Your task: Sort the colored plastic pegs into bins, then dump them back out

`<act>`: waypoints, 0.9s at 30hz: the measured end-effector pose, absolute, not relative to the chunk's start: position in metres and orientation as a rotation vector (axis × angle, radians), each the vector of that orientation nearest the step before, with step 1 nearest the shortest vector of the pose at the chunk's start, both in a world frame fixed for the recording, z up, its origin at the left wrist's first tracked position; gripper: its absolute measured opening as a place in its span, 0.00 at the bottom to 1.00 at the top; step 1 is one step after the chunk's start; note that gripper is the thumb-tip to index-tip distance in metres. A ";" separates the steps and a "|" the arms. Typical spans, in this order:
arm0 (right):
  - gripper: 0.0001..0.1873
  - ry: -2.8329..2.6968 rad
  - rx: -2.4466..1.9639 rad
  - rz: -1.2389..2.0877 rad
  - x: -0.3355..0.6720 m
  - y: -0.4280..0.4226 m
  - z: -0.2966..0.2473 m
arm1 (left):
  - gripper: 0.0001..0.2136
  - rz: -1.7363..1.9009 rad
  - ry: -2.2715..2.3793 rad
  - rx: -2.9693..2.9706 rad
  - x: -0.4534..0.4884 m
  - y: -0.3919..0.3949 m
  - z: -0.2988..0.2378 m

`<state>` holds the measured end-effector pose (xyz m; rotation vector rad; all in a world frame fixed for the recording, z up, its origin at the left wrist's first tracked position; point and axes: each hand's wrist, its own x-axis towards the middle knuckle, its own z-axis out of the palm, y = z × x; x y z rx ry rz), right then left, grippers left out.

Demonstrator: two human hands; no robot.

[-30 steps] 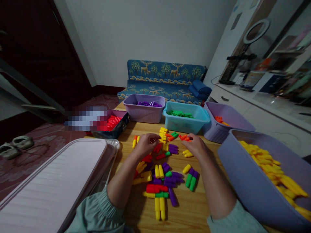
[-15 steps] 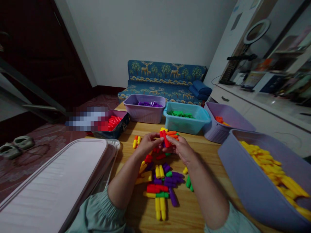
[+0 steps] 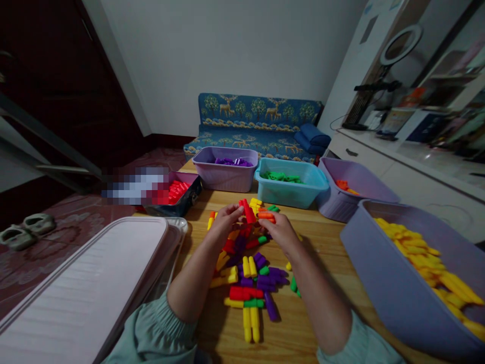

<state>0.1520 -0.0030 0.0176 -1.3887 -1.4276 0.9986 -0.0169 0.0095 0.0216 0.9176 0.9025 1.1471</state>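
Note:
Above the heap, my left hand (image 3: 226,222) is closed on a red plastic toy piece (image 3: 248,212), pinched at its left side. My right hand (image 3: 283,232) grips an orange plastic toy piece (image 3: 266,216) between thumb and fingers, just right of the red one. Beneath and in front of both hands lie loose toy pieces of the same rounded, paired shape. Among them are purple pieces (image 3: 267,279), a red piece (image 3: 245,293), a yellow pair (image 3: 251,323) and green pieces (image 3: 253,303). My fingers partly hide the held pieces.
Along the far side stand a purple-filled bin (image 3: 226,177), a turquoise bin (image 3: 291,194) with green pieces and a lilac bin (image 3: 337,205) with orange ones. A large bin (image 3: 371,263) of yellow pieces stands right. Left are a dark box (image 3: 194,192) of red pieces and pale lids (image 3: 87,283).
My hands have drawn slightly apart. The red piece has shifted left with my left hand, and the orange piece stays in my right fingers. Green pieces behind them now show more.

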 end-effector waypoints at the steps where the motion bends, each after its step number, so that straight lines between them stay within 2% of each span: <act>1: 0.16 -1.450 -1.391 0.969 0.152 -0.003 0.017 | 0.15 1.146 0.898 0.926 -0.017 0.010 0.021; 5: 0.15 -1.640 -1.407 0.865 0.155 -0.003 0.016 | 0.11 1.166 0.880 0.857 -0.017 0.013 0.020; 11: 0.17 -1.703 -1.211 1.065 0.149 -0.011 0.027 | 0.05 1.173 0.817 0.705 -0.014 0.012 0.024; 17: 0.17 -1.249 -1.163 1.219 0.144 -0.010 0.029 | 0.07 1.159 0.811 0.755 -0.014 0.010 0.027; 23: 0.19 -1.106 -1.230 1.293 0.157 -0.008 0.036 | 0.06 1.338 0.859 0.663 -0.020 0.015 0.027; 27: 0.20 -1.081 -1.120 1.230 0.151 -0.011 0.043 | 0.09 1.217 0.899 0.792 -0.016 0.011 0.027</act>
